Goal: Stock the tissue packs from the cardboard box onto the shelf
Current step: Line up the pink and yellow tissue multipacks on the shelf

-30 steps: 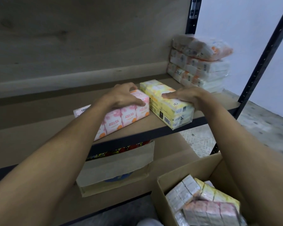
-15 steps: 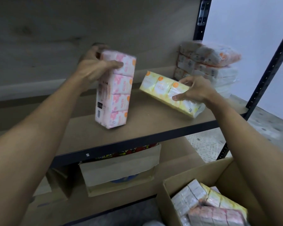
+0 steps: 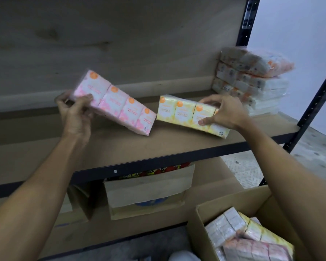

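Shelf (image 3: 120,147): wide board on a black metal frame; both packs in hand are over its middle. Cardboard box (image 3: 224,208): open on the floor at lower right, within arm's reach below the shelf, with more tissue packs (image 3: 243,240) inside, so I judge stocking only partly done. Stacked packs (image 3: 252,81): piled flat at the shelf's far right end, against the upright. Paper bag (image 3: 145,193): on the lower level, not part of the job. Pink pack (image 3: 113,102): tilted, high end at left, low end at or just above the board; printed face towards the camera, probably being turned to stand on its long edge. Yellow pack (image 3: 184,112): just right of the pink one, near corners almost meeting, face out, long edge down on the board; likely being lined up as a front-facing row. Left hand (image 3: 73,113): pinches the pink pack's raised end, thumb on the face, fingers behind. Right hand (image 3: 224,112): curled round the yellow pack's right part, fingers over the top, thumb at the lower edge. Labels: orange disc on each sub-pack, small lettering below, too blurred to read; tiny symbol at each lower corner.
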Available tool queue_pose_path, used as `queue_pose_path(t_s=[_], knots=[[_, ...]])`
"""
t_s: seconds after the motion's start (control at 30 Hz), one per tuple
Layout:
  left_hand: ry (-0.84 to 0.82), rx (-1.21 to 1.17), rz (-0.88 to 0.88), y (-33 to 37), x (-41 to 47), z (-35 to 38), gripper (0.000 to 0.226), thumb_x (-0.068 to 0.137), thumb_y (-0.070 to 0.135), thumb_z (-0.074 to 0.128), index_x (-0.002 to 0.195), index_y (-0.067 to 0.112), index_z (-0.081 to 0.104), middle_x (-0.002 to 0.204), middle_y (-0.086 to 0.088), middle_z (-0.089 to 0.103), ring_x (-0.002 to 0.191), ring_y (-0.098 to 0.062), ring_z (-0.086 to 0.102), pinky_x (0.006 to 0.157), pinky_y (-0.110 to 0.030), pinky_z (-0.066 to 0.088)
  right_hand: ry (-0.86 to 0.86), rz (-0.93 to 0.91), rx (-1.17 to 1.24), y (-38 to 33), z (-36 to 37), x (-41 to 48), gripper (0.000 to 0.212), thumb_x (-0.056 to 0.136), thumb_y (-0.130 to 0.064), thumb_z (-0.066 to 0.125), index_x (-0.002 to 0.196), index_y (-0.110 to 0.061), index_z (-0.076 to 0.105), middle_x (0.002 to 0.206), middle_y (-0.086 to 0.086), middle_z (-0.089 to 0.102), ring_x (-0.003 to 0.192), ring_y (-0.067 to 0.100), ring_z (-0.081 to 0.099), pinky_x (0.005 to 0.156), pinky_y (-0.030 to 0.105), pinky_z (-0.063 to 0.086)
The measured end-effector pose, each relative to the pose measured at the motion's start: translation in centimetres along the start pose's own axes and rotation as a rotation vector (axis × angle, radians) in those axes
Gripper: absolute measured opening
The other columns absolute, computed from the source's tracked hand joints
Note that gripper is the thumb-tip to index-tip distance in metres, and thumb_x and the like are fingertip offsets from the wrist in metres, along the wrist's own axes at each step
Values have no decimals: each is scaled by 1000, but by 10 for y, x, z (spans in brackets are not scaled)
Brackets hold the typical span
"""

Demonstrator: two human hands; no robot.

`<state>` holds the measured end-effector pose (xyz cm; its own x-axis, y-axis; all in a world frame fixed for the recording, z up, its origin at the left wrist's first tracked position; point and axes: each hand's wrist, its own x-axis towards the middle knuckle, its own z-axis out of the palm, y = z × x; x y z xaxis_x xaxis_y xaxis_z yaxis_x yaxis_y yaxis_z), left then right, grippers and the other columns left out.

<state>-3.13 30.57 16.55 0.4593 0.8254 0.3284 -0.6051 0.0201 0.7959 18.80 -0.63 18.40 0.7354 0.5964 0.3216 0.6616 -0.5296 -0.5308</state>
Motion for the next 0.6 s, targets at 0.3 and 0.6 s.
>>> queue_pose_path(t_s=[0.3, 0.6], knots=[[-212, 378, -118, 2, -6, -74, 82, 61, 1, 73, 131, 33, 46, 128, -3, 56, 119, -28, 57, 77, -35, 59, -60, -80, -62, 1, 10, -2, 63, 55, -32, 91, 113, -36, 66, 98, -19, 64, 95, 5, 62, 86, 36, 54], [-283, 858, -145, 16, -19, -81, 92, 64, -3, 83, 133, 42, 40, 110, 8, 61, 96, -4, 59, 91, -33, 48, -64, -132, -313, 7, 16, -7, 71, 64, -50, 83, 129, -41, 56, 132, -8, 59, 125, 18, 47, 98, 45, 42]])
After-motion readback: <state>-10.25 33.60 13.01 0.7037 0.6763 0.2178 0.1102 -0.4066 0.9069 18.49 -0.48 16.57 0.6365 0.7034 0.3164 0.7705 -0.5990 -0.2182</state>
